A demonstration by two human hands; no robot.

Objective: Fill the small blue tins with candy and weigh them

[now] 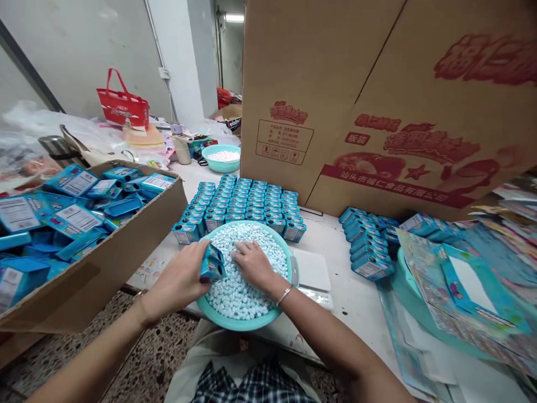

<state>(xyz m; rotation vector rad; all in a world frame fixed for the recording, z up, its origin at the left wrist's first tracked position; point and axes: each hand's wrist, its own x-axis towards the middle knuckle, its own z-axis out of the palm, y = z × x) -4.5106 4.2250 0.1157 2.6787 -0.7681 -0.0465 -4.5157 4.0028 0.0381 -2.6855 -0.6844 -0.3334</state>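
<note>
My left hand [191,274] is closed around small blue cartons [213,263], at least two by the look of their dark round openings. It holds them over the left side of a turquoise basin [235,323]. Small white and pale-blue pellets, like candies [247,302], fill the basin. On the pellets rests my right hand [254,266], fingers apart and bent, tips partly sunk among them. Behind the basin, rows of similar small blue cartons [241,201] stand upright, packed side by side on the table.
At left stands a cardboard box [126,246] heaped with blue cartons. A white scale [312,274] sits right of the basin. More small cartons [369,246] and a stack of printed sheets [470,296] lie at right. A large carton [335,112] rises behind.
</note>
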